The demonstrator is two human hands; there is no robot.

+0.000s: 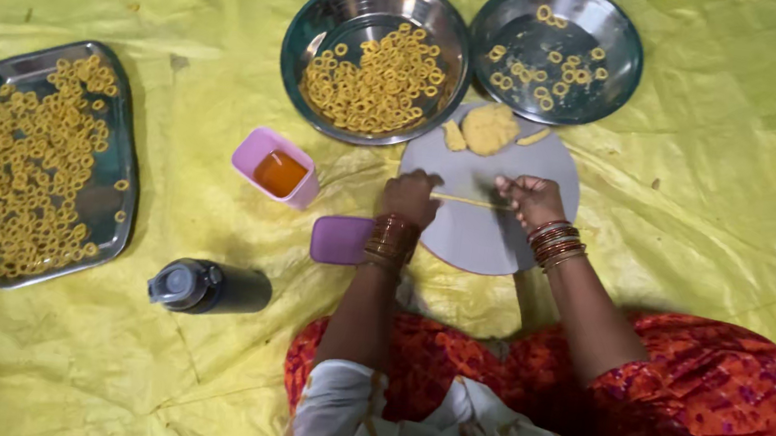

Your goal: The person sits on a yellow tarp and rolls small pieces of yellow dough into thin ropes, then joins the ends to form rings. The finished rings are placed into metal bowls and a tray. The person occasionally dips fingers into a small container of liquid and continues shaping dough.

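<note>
Both hands pinch a dough strand — over round board.

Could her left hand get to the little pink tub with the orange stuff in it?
Probably yes. The left hand rests on the round grey board, and the pink tub sits just to its left with its top open. Only bare yellow sheet lies between them; the purple lid lies nearer her, out of the way.

My hands, left and right, on round board, dough strip between them. Dough lump on board just beyond. Two bowls of rings farther beyond. Cup, lid left of left hand. Bottle lying nearer me, left. Tray of rings far left.
</note>
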